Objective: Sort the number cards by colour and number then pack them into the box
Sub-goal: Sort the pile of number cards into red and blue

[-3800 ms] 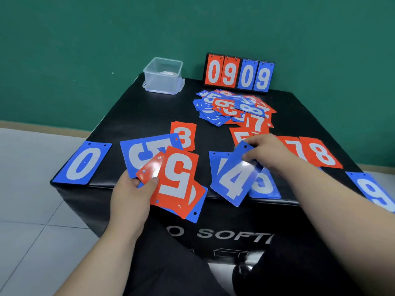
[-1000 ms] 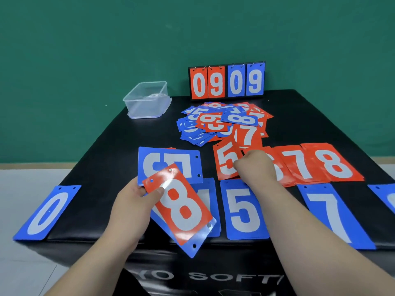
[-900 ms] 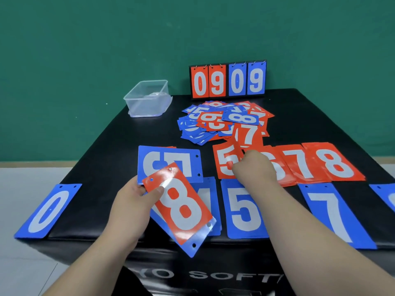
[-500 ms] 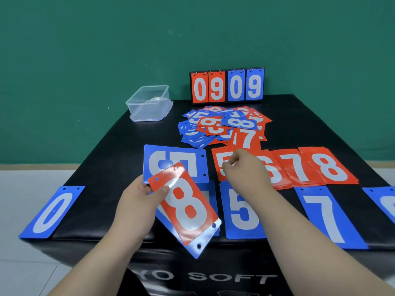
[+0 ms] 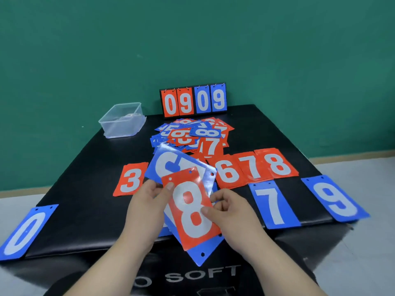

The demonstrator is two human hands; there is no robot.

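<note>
Over black table [image 5: 89, 184], left grip [image 5: 145, 208], perhaps right grip [image 5: 230, 212], pinch red 8 card [image 5: 190, 223].

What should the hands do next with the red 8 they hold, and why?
Probably the right hand should slide the held red 8 off the stack in the left hand and lay it on the table's red 8: its fingers pinch that card, and the red row reads 6, 7, 8.

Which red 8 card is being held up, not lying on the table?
The front red 8, pinched by the left hand and right hand. The other red 8 lies flat on the table, ending the red 6-7-8 row.
</note>
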